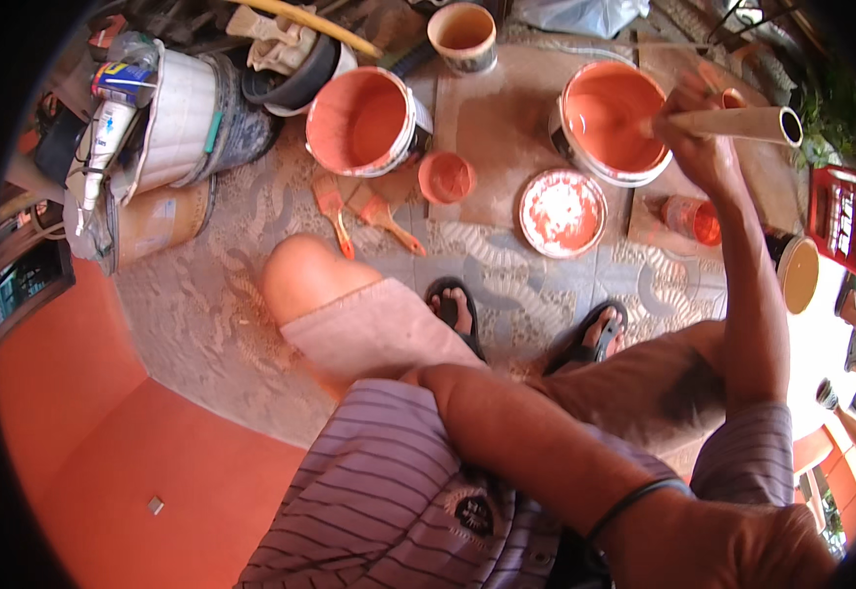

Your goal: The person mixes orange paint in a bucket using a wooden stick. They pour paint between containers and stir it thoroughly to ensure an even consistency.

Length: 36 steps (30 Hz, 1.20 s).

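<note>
My right hand (pixel 698 137) is wrapped around a beige hollow pipe (pixel 742 124), over a white bucket of orange paint (pixel 613 118). The pipe's lower end reaches into the paint, and blur softens the fingers. My left forearm crosses in front of my body to the lower right, with a dark band at the wrist. Only the back of my left hand (pixel 732 550) shows; its fingers are hidden. Close to the paint bucket lies a round lid (pixel 563 213) smeared white and orange. A second orange-coated bucket (pixel 364 123) stands to the left, with a small orange-stained cup (pixel 446 178) beside it.
Two orange-stained paintbrushes (pixel 381 214) lie on the patterned tiles. Stacked pails (pixel 178 118) crowd the left; a smaller bucket (pixel 462 37) stands at the back. An orange container (pixel 693 220) and a red crate (pixel 852 226) are at right. Other people's legs show at the right edge.
</note>
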{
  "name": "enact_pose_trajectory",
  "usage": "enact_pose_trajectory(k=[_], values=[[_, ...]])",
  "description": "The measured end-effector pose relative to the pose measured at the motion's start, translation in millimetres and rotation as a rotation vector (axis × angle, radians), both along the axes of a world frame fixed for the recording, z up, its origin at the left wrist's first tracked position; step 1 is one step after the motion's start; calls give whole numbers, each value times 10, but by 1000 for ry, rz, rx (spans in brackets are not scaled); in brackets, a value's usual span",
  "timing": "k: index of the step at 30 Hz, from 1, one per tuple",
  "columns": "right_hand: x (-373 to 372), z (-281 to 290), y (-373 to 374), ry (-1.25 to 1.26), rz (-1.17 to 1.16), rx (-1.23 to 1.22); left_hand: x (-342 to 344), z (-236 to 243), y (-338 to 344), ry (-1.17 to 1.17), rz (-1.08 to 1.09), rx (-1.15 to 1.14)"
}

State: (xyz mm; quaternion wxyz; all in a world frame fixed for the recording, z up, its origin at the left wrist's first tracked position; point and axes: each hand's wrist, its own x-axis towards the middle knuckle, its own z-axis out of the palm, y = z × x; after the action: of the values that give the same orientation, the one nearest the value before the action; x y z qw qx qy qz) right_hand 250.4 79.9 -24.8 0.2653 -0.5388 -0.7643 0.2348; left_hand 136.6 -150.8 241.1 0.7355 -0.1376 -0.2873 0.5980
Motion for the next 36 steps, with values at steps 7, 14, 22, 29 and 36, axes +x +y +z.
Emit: enact_pose_trajectory(k=[7,14,22,29,36], values=[[72,-123,-22,379,-121,-201,-484,-194,621,-15,-387,51],[-98,224,97,160,-171,-435,-1178,-177,518,601,-301,154],[-219,-45,119,154,-122,45,-1384,-154,337,741,-172,207],[-135,117,-42,201,-161,-404,-1604,-50,315,859,-283,205],[-71,81,130,77,-222,-172,-1876,-470,346,1158,128,617]])
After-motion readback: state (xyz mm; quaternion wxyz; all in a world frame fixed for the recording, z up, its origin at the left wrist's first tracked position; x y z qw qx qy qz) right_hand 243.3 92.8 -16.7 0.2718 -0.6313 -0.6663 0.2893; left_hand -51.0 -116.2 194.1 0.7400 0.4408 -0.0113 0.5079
